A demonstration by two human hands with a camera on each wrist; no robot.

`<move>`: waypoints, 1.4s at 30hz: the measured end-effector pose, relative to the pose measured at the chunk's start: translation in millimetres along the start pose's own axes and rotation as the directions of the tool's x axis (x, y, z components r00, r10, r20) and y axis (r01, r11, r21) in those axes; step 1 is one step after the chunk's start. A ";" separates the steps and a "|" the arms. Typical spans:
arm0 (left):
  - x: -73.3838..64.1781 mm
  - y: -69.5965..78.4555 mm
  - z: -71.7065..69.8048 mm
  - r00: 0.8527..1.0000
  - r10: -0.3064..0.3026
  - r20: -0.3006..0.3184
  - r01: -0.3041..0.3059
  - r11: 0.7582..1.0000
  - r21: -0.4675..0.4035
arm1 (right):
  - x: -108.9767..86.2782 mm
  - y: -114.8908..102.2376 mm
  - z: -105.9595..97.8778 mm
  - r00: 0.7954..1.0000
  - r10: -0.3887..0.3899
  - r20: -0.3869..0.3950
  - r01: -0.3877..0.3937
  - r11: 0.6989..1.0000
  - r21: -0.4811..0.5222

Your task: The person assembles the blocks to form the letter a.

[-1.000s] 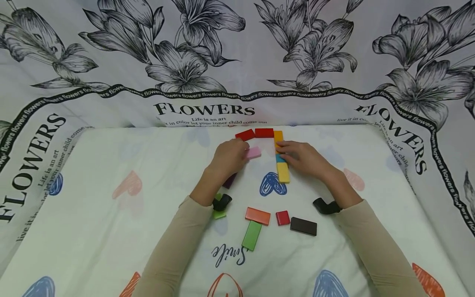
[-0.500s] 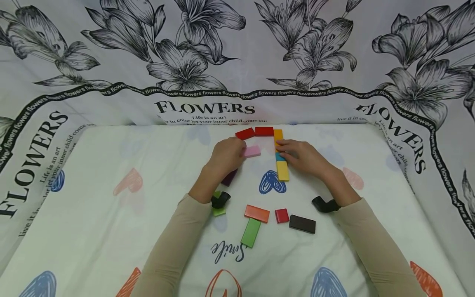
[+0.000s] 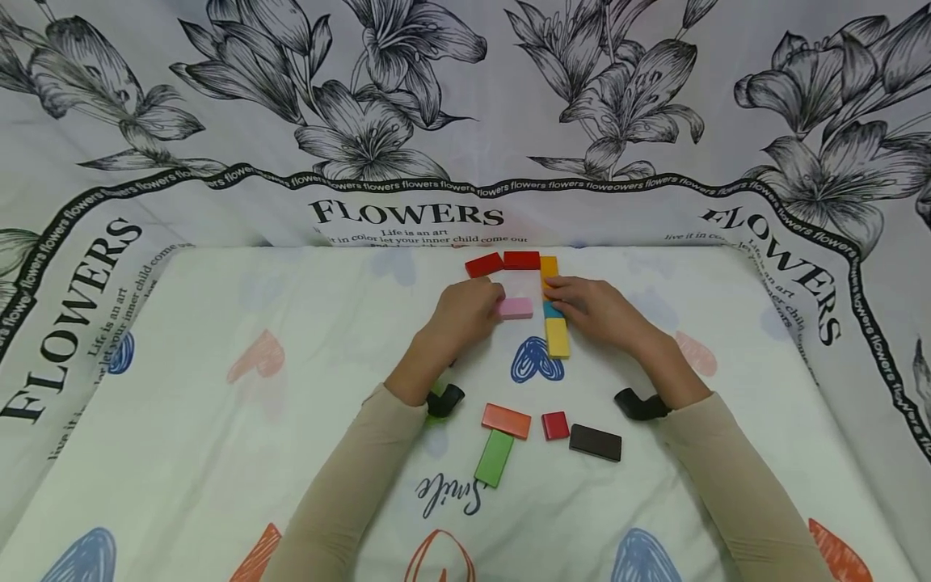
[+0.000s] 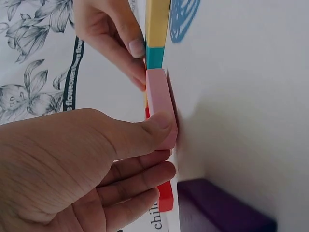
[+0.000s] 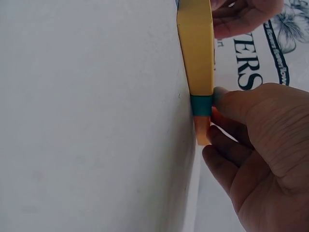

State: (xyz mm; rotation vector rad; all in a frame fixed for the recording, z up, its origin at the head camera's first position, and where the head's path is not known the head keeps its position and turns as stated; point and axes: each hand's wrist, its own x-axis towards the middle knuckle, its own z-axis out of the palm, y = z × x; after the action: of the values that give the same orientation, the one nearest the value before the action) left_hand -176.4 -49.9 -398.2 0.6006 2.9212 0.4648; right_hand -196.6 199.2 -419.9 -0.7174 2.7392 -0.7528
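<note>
Misalignment looked the likeliest trouble at this moment: the left hand (image 3: pixel 467 311) had the pink block (image 3: pixel 516 308) pinched between thumb and fingers, just above the centre of the head view, with its free right end just beside the teal block (image 3: pixel 553 309) and a narrow gap between them. A push slightly too hard from that side could have knocked the teal block out of line, since it sat end to end between the orange block (image 3: pixel 549 267) above and the yellow block (image 3: pixel 558 338) below. The right hand (image 3: pixel 600 311), right of the column, did not grasp it all round; its fingers lay loosely bent against the right side, touching the orange and teal blocks, so that uneven pressure there could have skewed the column too. Lifting the left wrist carelessly might also have nudged the purple block (image 4: pixel 217 208), close by at the lower right of the left wrist view, or the left-hand red block (image 3: pixel 484 265) above the knuckles. As for the pink block itself, it looked pale, plain and smooth, a slim oblong with crisp edges, its left end hidden by the fingers in the head view.
</note>
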 end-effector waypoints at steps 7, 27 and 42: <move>7.6 7.6 4.0 1.000 0.013 0.016 -0.013 1.000 0.006 | -0.3 2.4 -1.3 1.000 -0.012 0.000 0.012 1.000 0.016; 14.2 12.4 8.9 0.997 0.025 0.069 -0.026 0.999 0.019 | -0.5 0.9 -2.7 1.000 0.006 0.003 -0.006 1.000 0.006; 16.3 12.6 9.0 0.998 0.041 0.056 -0.042 0.999 0.019 | -0.9 2.5 -4.6 1.000 0.000 0.013 0.000 1.000 -0.003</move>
State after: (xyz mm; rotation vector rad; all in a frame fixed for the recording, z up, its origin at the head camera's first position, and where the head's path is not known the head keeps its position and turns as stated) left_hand -185.0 -29.9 -403.5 0.6677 2.8691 0.4163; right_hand -198.3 203.5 -417.2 -0.7206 2.7289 -0.7421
